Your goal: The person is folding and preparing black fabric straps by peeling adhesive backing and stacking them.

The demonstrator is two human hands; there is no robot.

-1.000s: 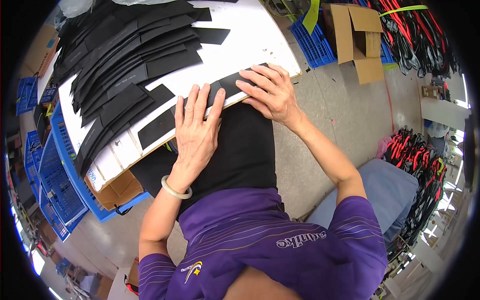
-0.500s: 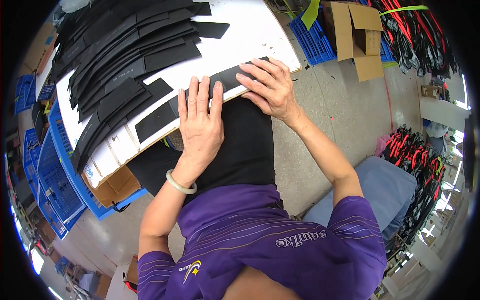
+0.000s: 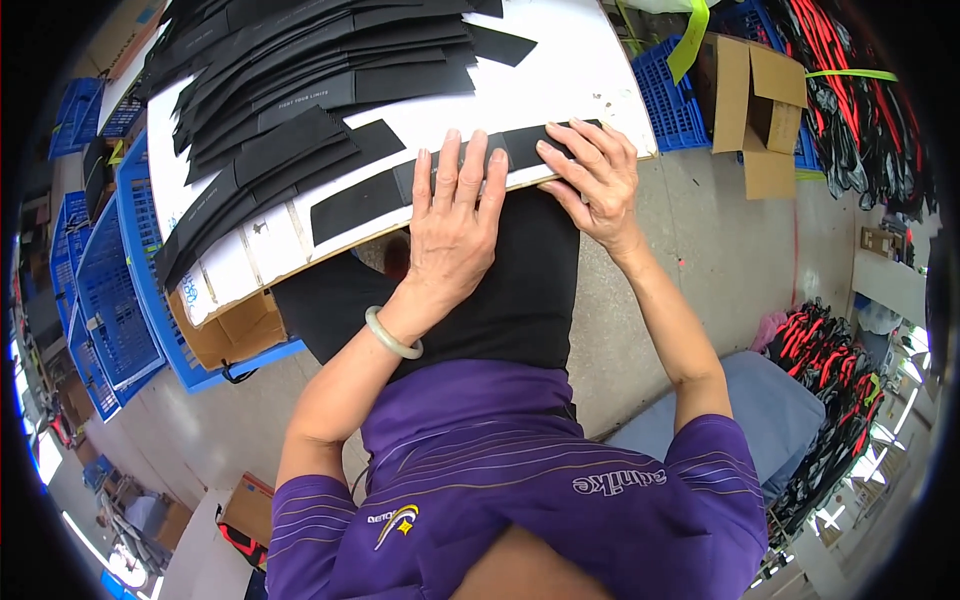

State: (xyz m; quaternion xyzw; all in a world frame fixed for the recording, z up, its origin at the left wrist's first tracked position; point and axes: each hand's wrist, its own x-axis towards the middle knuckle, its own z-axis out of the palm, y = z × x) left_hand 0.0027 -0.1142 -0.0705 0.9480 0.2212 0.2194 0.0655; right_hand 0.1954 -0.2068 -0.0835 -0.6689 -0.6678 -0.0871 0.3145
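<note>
A flat black fabric strip lies along the near edge of a white board. My left hand rests flat over the strip's middle, fingers stretched out toward the board. On the strip's right part my right hand lies with its fingers spread on top, the thumb by the board's edge. Neither hand grips the strip; parts of it are hidden under the fingers. Beyond my left hand, several overlapping black strips are fanned in a pile across the board.
Blue plastic crates stand left of the board, with a cardboard box under its corner. An open cardboard box sits at the far right beside black and red bundles. A grey-blue padded seat is at the right.
The view has shifted, so the board and both hands appear further right. Both hands stay on the black strip in nearly the same pose.
</note>
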